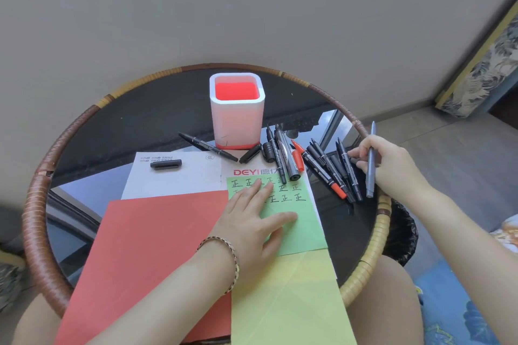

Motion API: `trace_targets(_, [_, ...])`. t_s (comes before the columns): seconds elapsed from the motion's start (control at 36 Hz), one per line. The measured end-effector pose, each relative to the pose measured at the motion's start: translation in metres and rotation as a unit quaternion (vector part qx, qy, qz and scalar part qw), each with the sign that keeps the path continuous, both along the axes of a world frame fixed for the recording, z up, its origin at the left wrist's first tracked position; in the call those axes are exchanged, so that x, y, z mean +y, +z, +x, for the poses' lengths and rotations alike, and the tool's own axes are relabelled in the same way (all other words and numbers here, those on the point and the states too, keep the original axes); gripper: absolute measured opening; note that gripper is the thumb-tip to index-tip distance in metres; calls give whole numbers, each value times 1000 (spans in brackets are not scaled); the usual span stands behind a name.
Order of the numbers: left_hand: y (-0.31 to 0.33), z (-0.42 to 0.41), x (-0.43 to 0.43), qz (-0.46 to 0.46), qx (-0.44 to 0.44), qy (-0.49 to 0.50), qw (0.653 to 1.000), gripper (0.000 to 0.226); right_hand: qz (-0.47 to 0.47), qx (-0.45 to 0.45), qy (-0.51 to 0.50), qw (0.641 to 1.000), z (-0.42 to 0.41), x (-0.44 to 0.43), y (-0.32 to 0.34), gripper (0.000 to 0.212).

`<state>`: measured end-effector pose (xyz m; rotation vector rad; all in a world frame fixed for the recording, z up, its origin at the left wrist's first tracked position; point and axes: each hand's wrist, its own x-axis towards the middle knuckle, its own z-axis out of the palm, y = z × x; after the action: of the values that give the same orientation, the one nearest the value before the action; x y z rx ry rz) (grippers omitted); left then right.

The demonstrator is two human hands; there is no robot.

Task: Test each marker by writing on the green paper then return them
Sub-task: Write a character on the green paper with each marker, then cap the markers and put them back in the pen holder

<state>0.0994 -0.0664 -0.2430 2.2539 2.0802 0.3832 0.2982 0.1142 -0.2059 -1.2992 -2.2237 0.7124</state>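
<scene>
Grey marker point(370, 180): light, stiff, smooth-barrelled by the look; best pinched mid-barrel. Location: right grip point(388, 166), fingers curled round it, beside the marker heap point(326, 166) at bench point(126, 126) edge. Left grip point(252, 217): flat, fingers straight, pinning green paper point(301, 231).

The white pen holder point(237, 120) stands at the far side of the round table point(112, 126). In front of it lies the green paper point(302, 227), with rows of characters written on it, and the left hand point(252, 221) presses flat on the sheet with straight fingers. To the holder's right a heap of markers point(322, 165) sprawls. Beyond the heap the right hand point(389, 165) grips a grey marker point(370, 173). Left of the holder's foot lie a black marker point(208, 146) and a loose cap point(166, 163).
</scene>
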Motion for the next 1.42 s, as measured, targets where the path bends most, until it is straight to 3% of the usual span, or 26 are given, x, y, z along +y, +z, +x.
trace_targets(0.11, [-3,-2,0,-2,25,-15,1000,30,15,-17,-5,1000,2,-6,0,37])
trace_targets(0.22, [24,7,4,-93,81,-8,992,47,14,-21,-18,1000,5,-12,6,39])
trace_targets(0.28, [27,8,6,-103,66,-18,992,39,12,10,-26,1000,2,-19,15,38])
trace_targets(0.31, [26,7,7,-80,60,-18,995,38,5,43,-28,999,-2,-24,20,37])
trace_targets(0.33, [26,6,10,3,55,-19,998,37,-11,87,-23,996,-7,-30,26,36])
trace_targets(0.39, [35,7,10,99,-75,-1,992,29,-55,170,2,984,-19,-46,35,32])
trace_targets(0.44, [48,9,10,132,-252,29,958,23,-69,205,35,976,-32,-63,40,31])
trace_targets(0.56, [64,11,17,32,-530,93,842,20,-129,279,97,947,-57,-95,40,32])
trace_targets(0.64, [69,8,16,6,-629,116,769,14,-128,306,91,939,-70,-107,34,29])
trace_targets(0.78, [69,-1,0,25,-641,142,754,24,-196,387,79,897,-81,-117,34,31])
trace_targets(0.92, [72,-4,-12,52,-639,180,746,24,-240,401,90,880,-84,-124,36,26])
trace_targets(1.03, [74,-13,-18,79,-635,214,738,19,-278,416,34,865,-81,-117,40,38])
trace_targets(1.11, [74,-19,-23,87,-627,217,743,20,-298,466,-5,833,-73,-114,46,41])
trace_targets(1.42, [73,-16,-31,93,-623,186,754,22,-247,456,-16,855,-67,-123,49,34])
